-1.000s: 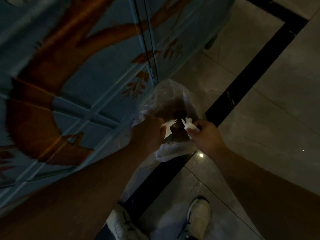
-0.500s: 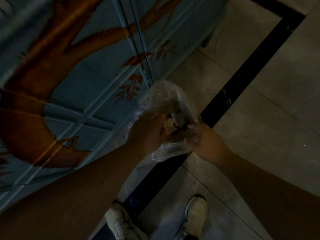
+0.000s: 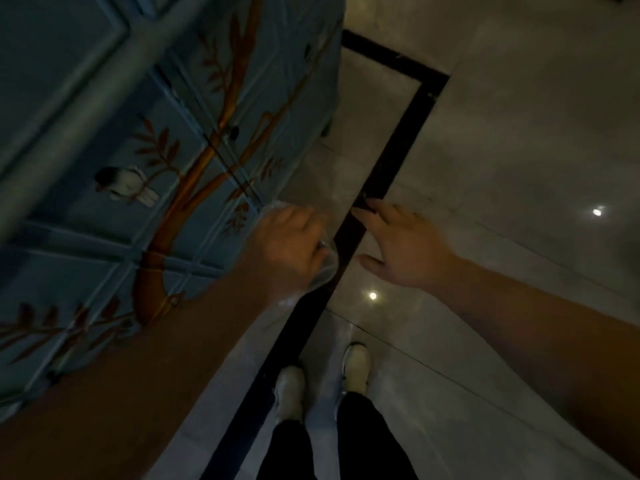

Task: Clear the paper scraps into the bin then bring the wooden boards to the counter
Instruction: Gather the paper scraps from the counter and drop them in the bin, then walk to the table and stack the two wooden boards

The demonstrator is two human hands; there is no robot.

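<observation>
My left hand [image 3: 289, 244] grips a clear plastic bin bag [image 3: 327, 268], bunched under the fingers so that only its crumpled edge shows beside and below the knuckles. My right hand [image 3: 403, 244] hovers to the right of it, fingers spread, holding nothing. No paper scraps and no wooden boards are visible. The bag's contents are hidden by my left hand.
A blue cabinet [image 3: 173, 150] painted with orange branches and a white bird fills the left. The grey tiled floor [image 3: 502, 150] has a black inlay strip [image 3: 391, 168] running under my hands. My white shoes [image 3: 291, 389] stand below.
My right hand let go of the white paper scraps into the bag and drew away open. My left hand closed the bag's mouth. The view tilted up along the cabinet.
</observation>
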